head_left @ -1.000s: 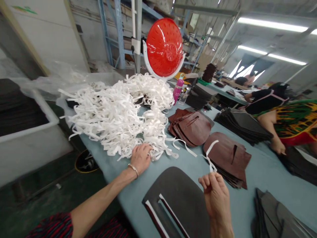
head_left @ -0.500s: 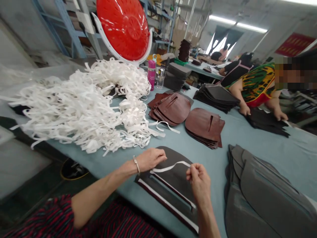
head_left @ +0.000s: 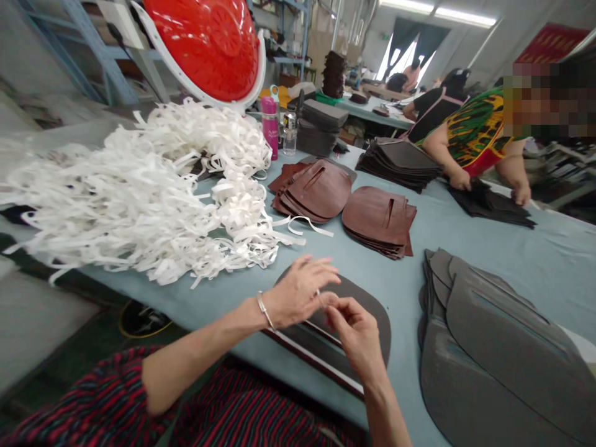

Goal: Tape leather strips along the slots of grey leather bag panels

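Observation:
Beneath my hands a dark grey rounded panel (head_left: 372, 304) lies on the table, with white strips along its slot and its near edge. Over its left half is my left hand (head_left: 300, 295), fingers stretched out and its thumb close to my right fingertips. My right hand (head_left: 356, 329) is closed in a pinch just beside that thumb. What sits in the pinch is too small or too hidden to make out. The loose curved strip that lay over the panel is no longer visible.
A big heap of white strips (head_left: 153, 198) covers the table's left. Brown leather pieces (head_left: 321, 189) lie beyond the panel, and stacked grey panels (head_left: 507, 329) at right. A pink bottle (head_left: 269, 127) stands near a red fan-like object (head_left: 209, 46). A co-worker's hands (head_left: 460, 180) handle black pieces.
My left hand has gone from curled to spread fingers. My right hand has moved left and up to meet it. The white strip's loose arc has gone from sight, and the view has shifted.

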{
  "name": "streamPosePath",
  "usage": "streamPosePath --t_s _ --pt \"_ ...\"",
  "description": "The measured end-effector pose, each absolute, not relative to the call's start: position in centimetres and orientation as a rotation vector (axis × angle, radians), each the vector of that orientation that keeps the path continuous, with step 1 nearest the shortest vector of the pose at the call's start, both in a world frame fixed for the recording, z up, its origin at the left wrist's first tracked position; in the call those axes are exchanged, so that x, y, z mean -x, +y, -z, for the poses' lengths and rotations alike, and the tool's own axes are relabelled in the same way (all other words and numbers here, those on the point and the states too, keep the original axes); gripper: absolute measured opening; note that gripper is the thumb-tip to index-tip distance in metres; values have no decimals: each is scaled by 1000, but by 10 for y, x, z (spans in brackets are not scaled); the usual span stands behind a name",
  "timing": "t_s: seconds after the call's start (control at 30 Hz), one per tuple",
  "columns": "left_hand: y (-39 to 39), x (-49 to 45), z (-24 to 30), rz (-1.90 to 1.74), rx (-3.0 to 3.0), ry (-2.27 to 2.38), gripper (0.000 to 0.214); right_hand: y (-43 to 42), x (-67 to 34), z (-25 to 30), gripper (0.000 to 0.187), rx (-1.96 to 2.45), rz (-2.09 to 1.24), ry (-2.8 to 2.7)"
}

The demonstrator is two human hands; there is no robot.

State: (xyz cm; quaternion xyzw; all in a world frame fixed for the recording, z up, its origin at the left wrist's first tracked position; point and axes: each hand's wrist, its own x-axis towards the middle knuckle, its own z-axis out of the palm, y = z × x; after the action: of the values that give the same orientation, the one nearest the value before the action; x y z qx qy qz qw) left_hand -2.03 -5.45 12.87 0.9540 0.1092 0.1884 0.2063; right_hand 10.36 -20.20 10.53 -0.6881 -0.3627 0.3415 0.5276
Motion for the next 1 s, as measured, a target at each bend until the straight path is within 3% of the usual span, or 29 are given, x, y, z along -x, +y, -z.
streamPosePath --t_s 0.23,0.43,0.6,0.8,1.0 --pt "-72 26 -103 50 -2306 391 31 -253 -125 -93 26 1932 -687 -838" --pt "-70 67 -93 91 -1984 396 36 -290 -111 -71 33 2103 -828 -870" --pt "-76 81 -85 131 -1726 602 39 -294 -97 -67 37 2258 -702 -952" --pt "-72 97 -80 42 -1950 833 19 -302 -100 -65 37 2283 -684 -992" --pt "-69 100 -67 -32 -2032 933 17 -305 -106 -54 39 2380 -654 -946"
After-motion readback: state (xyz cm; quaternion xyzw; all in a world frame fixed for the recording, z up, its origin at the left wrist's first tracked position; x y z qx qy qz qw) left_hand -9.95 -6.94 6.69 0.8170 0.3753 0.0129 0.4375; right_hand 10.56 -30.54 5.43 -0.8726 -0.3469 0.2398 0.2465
